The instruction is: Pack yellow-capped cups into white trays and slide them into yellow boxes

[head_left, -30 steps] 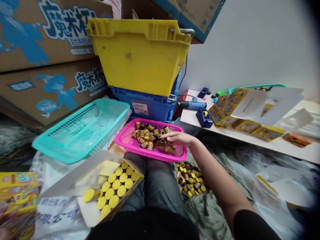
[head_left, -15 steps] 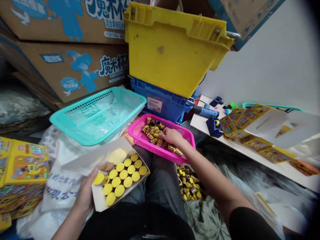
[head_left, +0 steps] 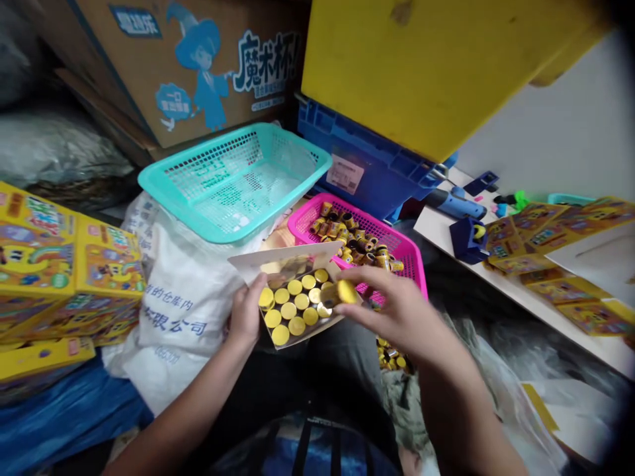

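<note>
My left hand (head_left: 247,309) grips the left side of an open cardboard box (head_left: 302,338), which is tilted over my lap with its flap raised. Rows of small yellow-capped tubs (head_left: 296,326) stand inside it, caps up. Between the thumb and fingers of my right hand (head_left: 384,297) is another yellow-capped tub (head_left: 346,291), held over the box's right end. Just behind the box, a pink basket (head_left: 413,249) contains many loose tubs of the same kind, some lying on their sides.
A turquoise basket (head_left: 233,228) rests on a white sack (head_left: 171,317) to the left. Yellow printed boxes (head_left: 37,258) are stacked at far left. Blue (head_left: 362,158) and yellow (head_left: 426,73) crates rise behind. At right, a white shelf (head_left: 441,231) carries printed cartons and a blue tool.
My right hand has come from the pink basket to the box with a tub in its fingers. My left hand and the box have shifted right in view, as the camera view moved.
</note>
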The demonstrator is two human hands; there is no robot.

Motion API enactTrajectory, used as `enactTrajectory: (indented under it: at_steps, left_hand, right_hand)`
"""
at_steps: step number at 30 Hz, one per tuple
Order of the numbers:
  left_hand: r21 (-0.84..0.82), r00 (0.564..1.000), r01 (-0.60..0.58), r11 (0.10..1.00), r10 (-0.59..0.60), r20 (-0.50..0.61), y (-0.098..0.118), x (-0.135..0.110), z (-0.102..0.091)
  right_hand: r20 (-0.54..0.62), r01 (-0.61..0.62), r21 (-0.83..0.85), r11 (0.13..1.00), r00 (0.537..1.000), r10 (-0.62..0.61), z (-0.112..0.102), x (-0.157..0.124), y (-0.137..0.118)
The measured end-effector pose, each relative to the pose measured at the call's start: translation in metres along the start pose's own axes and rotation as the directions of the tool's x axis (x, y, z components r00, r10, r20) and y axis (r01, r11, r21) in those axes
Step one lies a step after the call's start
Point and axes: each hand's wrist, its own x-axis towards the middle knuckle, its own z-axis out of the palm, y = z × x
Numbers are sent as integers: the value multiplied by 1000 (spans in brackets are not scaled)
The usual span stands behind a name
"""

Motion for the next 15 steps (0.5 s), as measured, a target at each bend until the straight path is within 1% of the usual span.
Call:
enactTrajectory:
  at_steps: [2,3,5,7,8,10,12,15]
  left_hand:
    - [-11,1000,-21,1000,21,18,-3,1,-2]
    - [-23,999,-21,1000,22,36,-4,2,-4]
    - [-48,997,-2,999,6,79,-4,5,-8]
    - [-66,994,23,998,-16,107,-3,6,-12]
    - [-73,994,30,997,-22,108,-2,6,-13]
    - [-87,994,37,996,-27,109,-1,7,-15]
    - [-93,993,44,995,-33,116,-1,7,-15]
    - [-78,992,57,995,-48,116,-1,9,-15]
  right_hand:
    - [66,-41,-75,996,997,46,31,10,-5]
    - [80,-61,-107,992,994,70,46,19,-4]
    - [75,-96,-167,981,991,110,74,37,-1]
    - [73,-133,-213,968,986,152,94,50,2]
    - [89,-152,-220,964,981,175,101,54,3]
    - [162,-170,-202,965,965,204,109,57,5]
    - [226,-157,-181,971,954,197,112,58,6]
    - [241,-146,-242,959,949,205,111,60,6]
